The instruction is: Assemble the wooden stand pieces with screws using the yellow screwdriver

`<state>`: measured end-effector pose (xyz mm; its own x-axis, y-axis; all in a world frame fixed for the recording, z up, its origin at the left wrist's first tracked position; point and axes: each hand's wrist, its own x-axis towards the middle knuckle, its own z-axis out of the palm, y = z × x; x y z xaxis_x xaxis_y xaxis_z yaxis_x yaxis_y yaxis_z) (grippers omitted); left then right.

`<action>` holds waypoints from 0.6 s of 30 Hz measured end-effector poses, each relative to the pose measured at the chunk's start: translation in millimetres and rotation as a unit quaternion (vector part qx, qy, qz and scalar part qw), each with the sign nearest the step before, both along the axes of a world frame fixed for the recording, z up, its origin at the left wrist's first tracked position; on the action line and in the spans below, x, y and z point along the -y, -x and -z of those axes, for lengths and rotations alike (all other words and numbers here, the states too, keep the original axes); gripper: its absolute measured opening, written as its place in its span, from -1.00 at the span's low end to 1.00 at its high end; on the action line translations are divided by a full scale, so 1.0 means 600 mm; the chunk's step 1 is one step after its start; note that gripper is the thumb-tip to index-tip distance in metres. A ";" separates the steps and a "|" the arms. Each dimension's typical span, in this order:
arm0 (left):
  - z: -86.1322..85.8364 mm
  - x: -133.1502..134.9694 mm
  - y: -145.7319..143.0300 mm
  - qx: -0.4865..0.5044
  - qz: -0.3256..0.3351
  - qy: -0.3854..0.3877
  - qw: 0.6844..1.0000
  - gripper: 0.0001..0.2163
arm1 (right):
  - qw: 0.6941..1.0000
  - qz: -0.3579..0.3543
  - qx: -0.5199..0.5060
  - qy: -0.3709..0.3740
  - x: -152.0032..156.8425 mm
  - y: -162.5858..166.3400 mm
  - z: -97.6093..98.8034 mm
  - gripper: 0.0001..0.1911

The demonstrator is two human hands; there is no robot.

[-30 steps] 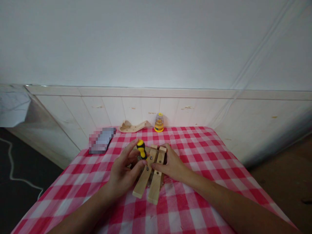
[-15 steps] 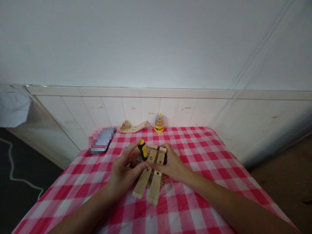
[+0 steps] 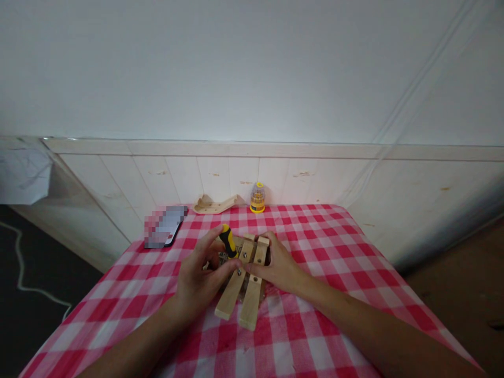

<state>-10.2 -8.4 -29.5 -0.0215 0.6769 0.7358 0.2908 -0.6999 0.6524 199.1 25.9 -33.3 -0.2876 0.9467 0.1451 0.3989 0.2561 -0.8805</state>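
Between the fingers of my left hand [image 3: 199,273] is a yellow-and-black screwdriver [image 3: 229,242], its handle tilted to the left and its tip hidden. My left thumb rests by the near bar of a wooden piece [image 3: 230,298] made of two pale bars with screw holes. My right hand [image 3: 281,266] is closed around the far right side of that piece, its thumb reaching across the second bar [image 3: 250,310]. Metal screws or fittings show in the holes. Beneath the bars lies a patterned, partly see-through item that I cannot make out.
A phone [image 3: 169,226] lies at the table's left edge. By the wall are a curved wooden part [image 3: 214,206] and a clear, yellow-based container of bits [image 3: 258,199]. A red-and-white checked cloth [image 3: 315,315] covers the table.
The screwdriver handle has tipped a little to the left, together with my left fingertips. My right hand and the wooden piece have barely moved.
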 end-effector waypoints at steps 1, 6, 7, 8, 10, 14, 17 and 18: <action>0.000 0.000 0.000 -0.005 0.001 -0.005 1.000 -0.31 | 1.000 0.004 0.003 0.000 0.000 0.000 0.001 -0.45; -0.001 0.001 0.002 -0.027 -0.001 -0.012 1.000 -0.33 | 1.000 0.004 0.015 0.002 -0.001 0.000 0.000 -0.45; 0.000 0.002 0.002 -0.031 0.002 -0.016 0.999 -0.34 | 1.000 0.004 0.014 0.003 -0.001 0.001 -0.001 -0.45; 0.000 0.002 0.003 -0.035 0.004 -0.021 0.999 -0.35 | 1.000 0.002 0.013 0.004 -0.001 0.001 -0.002 -0.45; -0.001 0.002 0.002 -0.047 0.001 -0.033 0.998 -0.35 | 1.000 -0.003 0.011 0.002 0.000 0.001 -0.003 -0.47; -0.007 0.002 -0.001 -0.061 -0.008 -0.053 0.997 -0.33 | 1.000 -0.010 0.010 -0.002 0.002 0.002 -0.004 -0.52; -0.012 0.001 -0.003 -0.057 -0.005 -0.051 0.997 -0.34 | 1.000 -0.006 0.011 -0.001 0.002 0.002 -0.003 -0.52; -0.012 0.001 -0.004 -0.057 -0.003 -0.048 0.997 -0.35 | 1.000 -0.007 0.013 -0.001 0.002 0.002 -0.003 -0.52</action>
